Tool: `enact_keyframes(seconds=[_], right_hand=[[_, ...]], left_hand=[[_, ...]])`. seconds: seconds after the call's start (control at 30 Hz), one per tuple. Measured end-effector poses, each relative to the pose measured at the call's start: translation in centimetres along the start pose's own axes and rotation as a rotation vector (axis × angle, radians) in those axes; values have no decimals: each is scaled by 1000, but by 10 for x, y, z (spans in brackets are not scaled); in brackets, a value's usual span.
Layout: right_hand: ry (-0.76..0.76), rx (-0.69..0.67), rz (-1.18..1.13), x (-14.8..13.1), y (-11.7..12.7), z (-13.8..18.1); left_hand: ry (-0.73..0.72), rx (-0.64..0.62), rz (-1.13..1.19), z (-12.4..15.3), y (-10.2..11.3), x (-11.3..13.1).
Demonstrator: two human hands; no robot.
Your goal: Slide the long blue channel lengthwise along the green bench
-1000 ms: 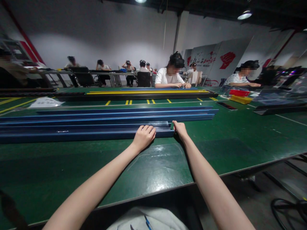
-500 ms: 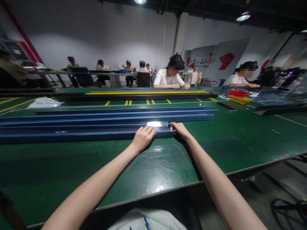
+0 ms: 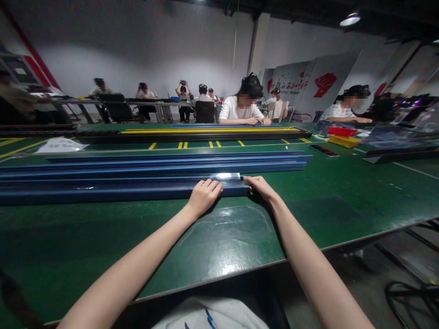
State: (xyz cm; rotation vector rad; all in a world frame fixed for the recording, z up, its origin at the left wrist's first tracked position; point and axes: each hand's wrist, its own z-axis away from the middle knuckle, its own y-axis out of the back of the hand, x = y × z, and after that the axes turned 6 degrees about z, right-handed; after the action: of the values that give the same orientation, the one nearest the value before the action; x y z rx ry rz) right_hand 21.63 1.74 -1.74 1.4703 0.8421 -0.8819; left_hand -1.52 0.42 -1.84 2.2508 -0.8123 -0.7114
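Note:
A long dark blue profile [image 3: 137, 191], shaped like a channel, lies across the table in front of me. My left hand [image 3: 206, 195] is closed over its near wall close to the right end, fingertips inside the channel. Along its top near that end runs a shiny clear strip [image 3: 228, 176]. At the profile's right end is my right hand [image 3: 261, 186], its fingers bent together against the end and the strip's tip. What lies between those fingertips is too small to make out.
Several more blue profiles [image 3: 178, 163] lie just behind, parallel. Beyond them are yellow strips [image 3: 209, 131], a phone [image 3: 323, 151], a red bin [image 3: 342, 131] and a yellow bin [image 3: 344, 141]. A person [image 3: 242, 107] works across the green table [image 3: 343, 192], whose near edge borders my lap.
My right hand has shifted slightly right and its fingers have changed position at the profile's end. The left hand stays on the profile. The camera view has tilted a little.

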Motion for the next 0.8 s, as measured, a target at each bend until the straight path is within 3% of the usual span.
enact_keyframes(seconds=[0.17, 0.3, 0.4, 0.5, 0.67, 0.8], right_hand=[[32, -69, 49, -10, 5, 6], [140, -275, 76, -13, 13, 12], [171, -354, 80, -11, 17, 13], [192, -337, 125, -8, 16, 13], [279, -167, 311, -10, 12, 15], [339, -118, 460, -17, 13, 17]], left_hand=[[-8, 10, -2, 0, 0, 0], [1, 11, 6, 0, 0, 0], [8, 3, 9, 0, 0, 0], [12, 3, 16, 0, 0, 0], [16, 9, 19, 0, 0, 0], [14, 26, 32, 0, 0, 0]])
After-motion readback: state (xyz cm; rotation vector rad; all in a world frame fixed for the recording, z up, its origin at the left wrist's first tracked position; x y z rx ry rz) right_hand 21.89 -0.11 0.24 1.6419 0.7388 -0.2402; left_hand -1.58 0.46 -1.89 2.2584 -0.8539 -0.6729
